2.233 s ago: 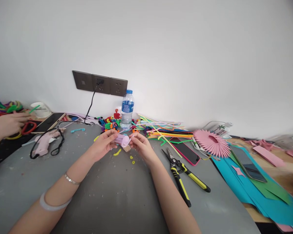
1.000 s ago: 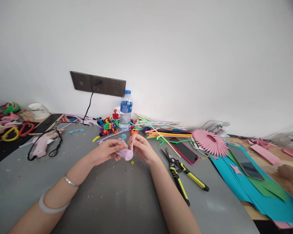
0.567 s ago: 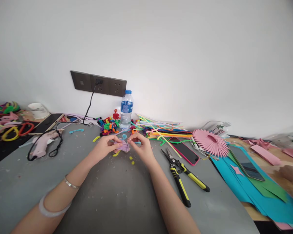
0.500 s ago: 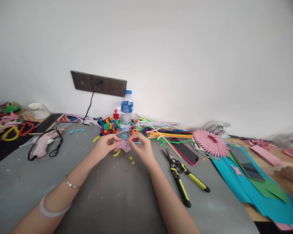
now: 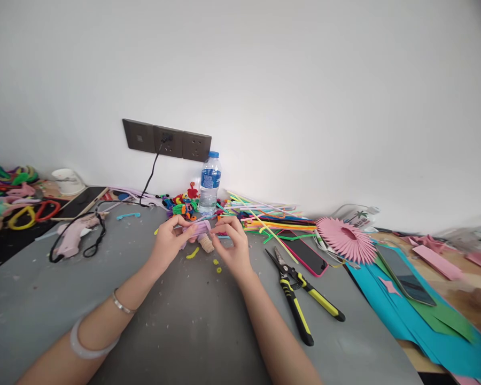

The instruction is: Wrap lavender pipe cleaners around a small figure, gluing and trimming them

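Pinched in my left hand is a light purple fuzzy piece, held above the grey table mat. At the right end of that piece is my right hand, its thumb and fingertips close together; what they grip is too small to make out. A beige ridged piece shows just below the purple one, between the hands. Under them lie a yellow curved bit and small yellow bits.
Black-and-yellow pliers and a pink-edged phone lie right. Behind stand a water bottle and pipe cleaners. A pink glue gun with a cord lies left. People's hands show at both edges.
The purple piece has turned and shows as a longer strip, and the beige piece below it is more exposed. My right hand's fingers have spread slightly. The view has shifted a little.
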Demonstrator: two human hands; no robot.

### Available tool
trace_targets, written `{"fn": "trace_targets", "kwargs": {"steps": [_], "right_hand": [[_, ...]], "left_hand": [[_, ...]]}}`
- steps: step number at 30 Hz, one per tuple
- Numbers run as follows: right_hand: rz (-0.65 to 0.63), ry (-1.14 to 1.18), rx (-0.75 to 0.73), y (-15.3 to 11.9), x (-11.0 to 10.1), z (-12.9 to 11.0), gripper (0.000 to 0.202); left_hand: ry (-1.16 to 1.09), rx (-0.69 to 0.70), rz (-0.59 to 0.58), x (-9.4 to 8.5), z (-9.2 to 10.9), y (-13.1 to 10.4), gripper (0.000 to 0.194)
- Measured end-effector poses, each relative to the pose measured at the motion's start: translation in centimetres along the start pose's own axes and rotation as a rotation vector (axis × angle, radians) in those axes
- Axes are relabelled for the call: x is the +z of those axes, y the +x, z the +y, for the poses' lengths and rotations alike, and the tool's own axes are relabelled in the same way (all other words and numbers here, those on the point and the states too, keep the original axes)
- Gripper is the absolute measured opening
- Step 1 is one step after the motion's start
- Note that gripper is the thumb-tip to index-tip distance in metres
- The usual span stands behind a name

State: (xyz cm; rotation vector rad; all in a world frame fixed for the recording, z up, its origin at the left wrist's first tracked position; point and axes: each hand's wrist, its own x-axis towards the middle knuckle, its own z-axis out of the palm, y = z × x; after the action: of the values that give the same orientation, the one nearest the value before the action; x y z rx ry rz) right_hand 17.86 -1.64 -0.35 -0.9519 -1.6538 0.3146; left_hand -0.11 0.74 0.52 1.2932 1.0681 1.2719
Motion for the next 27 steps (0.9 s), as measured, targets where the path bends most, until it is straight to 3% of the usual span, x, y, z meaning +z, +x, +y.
{"fn": "trace_targets", "kwargs": {"steps": [7,18,27], "right_hand": [[0.003,-0.092,-0.045,-0.2,0.3,-0.2,0.010],[0.096,-0.087,-0.139,-0.1,0.4,-0.5,0.011],[0.154,0.295,0.113,0.2,1.0,-0.3,0.009]], "left_hand": [[-0.220,-0.172,0.020,0.6,0.4,-0.5,0.049],[-0.514,-0.267,-0.025,1.4,0.7,-0.8,0.048],[-0.605,-0.359,-0.073,1.4,0.9,-0.8,0.049]]}}
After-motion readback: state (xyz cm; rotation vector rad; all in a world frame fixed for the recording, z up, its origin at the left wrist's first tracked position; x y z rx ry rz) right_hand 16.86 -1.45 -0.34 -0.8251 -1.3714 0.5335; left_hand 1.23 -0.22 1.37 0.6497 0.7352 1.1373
